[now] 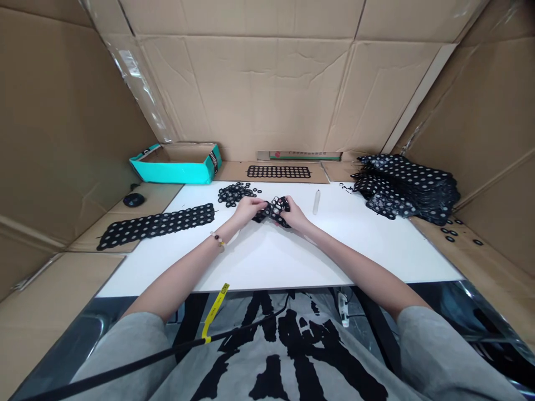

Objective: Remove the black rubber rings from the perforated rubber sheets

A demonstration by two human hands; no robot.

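Between my two hands, over the middle of the white board, is a bent black sheet with rows of round holes (276, 208). My left hand (249, 209) pinches its left part with thumb and fingers. Wrapped round its right part are the fingers of my right hand (295, 215). Just behind my left hand lies a heap of small black rings (234, 193). Past my right hand, a whitish pen-like stick (316, 202) rests on the board. What sits between my fingertips is too small to make out.
A long perforated black strip (156, 224) lies at left, near a round black object (134, 199). Behind stand a turquoise box (173, 170) and a flat perforated sheet (279, 171). A tall pile of black sheets (418, 186) fills the back right, with loose rings (450, 238) beside it. Cardboard walls enclose the board.
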